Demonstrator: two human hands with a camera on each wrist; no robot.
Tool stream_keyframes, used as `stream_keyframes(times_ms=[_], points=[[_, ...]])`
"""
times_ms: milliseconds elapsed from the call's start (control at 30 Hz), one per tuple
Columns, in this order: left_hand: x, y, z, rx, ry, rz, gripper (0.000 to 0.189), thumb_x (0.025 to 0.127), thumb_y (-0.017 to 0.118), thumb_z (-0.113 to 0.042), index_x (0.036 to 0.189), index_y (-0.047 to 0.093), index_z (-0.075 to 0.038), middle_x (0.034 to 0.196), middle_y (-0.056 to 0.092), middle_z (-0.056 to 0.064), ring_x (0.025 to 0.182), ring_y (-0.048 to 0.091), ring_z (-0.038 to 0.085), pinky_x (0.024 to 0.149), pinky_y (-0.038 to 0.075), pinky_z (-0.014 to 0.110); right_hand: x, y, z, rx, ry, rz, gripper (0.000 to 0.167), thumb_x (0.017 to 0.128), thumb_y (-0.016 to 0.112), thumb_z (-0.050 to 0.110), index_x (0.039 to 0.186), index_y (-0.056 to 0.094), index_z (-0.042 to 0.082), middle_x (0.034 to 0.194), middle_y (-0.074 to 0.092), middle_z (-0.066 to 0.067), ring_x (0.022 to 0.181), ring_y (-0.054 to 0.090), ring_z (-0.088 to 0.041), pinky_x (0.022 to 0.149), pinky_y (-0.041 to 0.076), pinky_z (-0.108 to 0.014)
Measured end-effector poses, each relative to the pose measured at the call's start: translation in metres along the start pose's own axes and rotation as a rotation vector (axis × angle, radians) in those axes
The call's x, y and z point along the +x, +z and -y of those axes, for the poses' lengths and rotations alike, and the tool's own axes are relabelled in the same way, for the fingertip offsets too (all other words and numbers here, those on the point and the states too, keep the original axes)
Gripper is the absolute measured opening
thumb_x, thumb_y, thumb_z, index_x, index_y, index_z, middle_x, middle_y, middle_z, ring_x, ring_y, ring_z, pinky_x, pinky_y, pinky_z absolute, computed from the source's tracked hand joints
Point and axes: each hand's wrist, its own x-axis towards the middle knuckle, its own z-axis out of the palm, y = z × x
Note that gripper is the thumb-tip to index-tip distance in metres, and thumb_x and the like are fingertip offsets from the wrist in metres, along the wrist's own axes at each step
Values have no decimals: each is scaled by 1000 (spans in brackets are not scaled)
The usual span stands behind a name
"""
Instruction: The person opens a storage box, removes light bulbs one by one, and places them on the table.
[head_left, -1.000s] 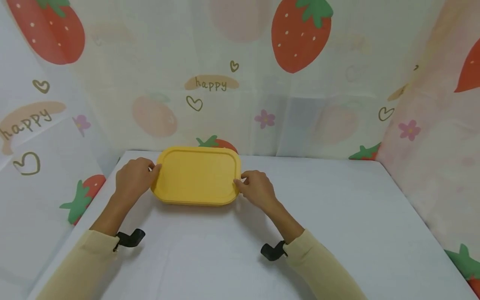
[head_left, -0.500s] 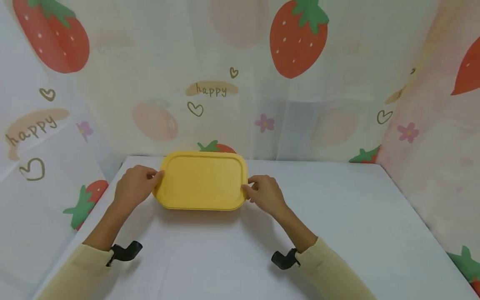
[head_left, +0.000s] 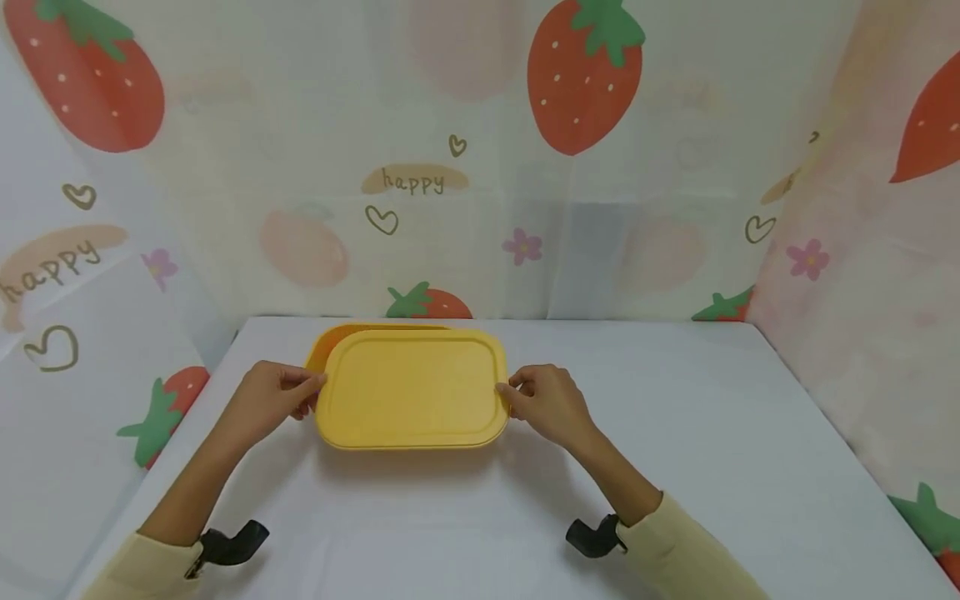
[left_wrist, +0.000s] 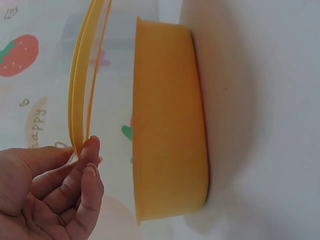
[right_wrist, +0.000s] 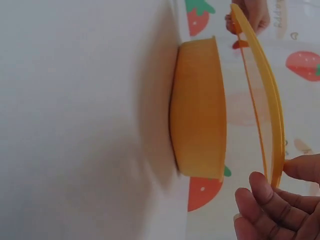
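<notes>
A yellow rectangular lid point(head_left: 412, 389) with rounded corners is held level between both hands, raised above its container. My left hand point(head_left: 272, 397) pinches its left end between thumb and fingers. At the opposite end, my right hand point(head_left: 551, 403) pinches the lid's edge the same way. Beneath and behind stands a yellow-orange plastic food box point(left_wrist: 167, 122) on the table; both wrist views show a gap between its rim and the lid point(right_wrist: 267, 85). From the head view the lid covers most of the box, leaving only its back left rim visible. The inside of the box is hidden.
The white-covered table point(head_left: 675, 433) extends to the right and in front of the box. A fabric backdrop point(head_left: 645, 108) printed with strawberries, hearts and "happy" rises behind and at both sides. Black wrist mounts point(head_left: 232, 543) sit at the sleeve cuffs.
The lid has come off the box and moved up and toward the person, slightly right, with both hands gripping it. The box's back left rim now shows.
</notes>
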Motion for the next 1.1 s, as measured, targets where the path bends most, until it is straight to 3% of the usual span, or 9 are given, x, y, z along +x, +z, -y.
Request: stream_keyframes(times_ms=[400, 533, 700, 867, 1100], points=[[-17, 17, -1, -102, -53, 99, 39, 100, 67, -30, 114, 71, 6, 78, 72, 7, 76, 68, 29, 67, 60, 27, -22, -13, -10, -16, 32, 49, 18, 94, 72, 27, 80, 74, 16, 58, 63, 1, 56, 55, -16, 50, 40, -28], [-18, 19, 2, -155, -72, 156, 40, 98, 68, -33, 112, 71, 4, 79, 72, 7, 75, 69, 26, 69, 61, 30, -29, -15, -13, -6, 58, 92, 19, 95, 71, 28, 80, 74, 16, 58, 64, 0, 58, 54, -15, 53, 40, -28], [-21, 19, 3, -201, -92, 253, 39, 97, 70, -35, 107, 73, 3, 78, 72, 9, 76, 70, 33, 69, 61, 33, -37, -17, -18, -3, 66, 119, 21, 95, 70, 29, 78, 73, 16, 58, 65, -1, 59, 55, -14, 55, 40, -28], [-24, 18, 3, -209, -86, 329, 38, 97, 69, -38, 97, 75, 0, 78, 74, 11, 76, 71, 32, 72, 62, 35, -43, -17, -21, -16, 81, 123, 22, 95, 71, 31, 77, 73, 18, 57, 64, 2, 59, 55, -14, 55, 40, -27], [-28, 16, 4, -218, -102, 422, 39, 98, 67, -40, 97, 78, -3, 81, 74, 11, 77, 71, 27, 73, 62, 34, -53, -16, -24, -30, 89, 156, 26, 96, 70, 33, 74, 71, 19, 56, 63, -2, 57, 50, -14, 54, 38, -26]])
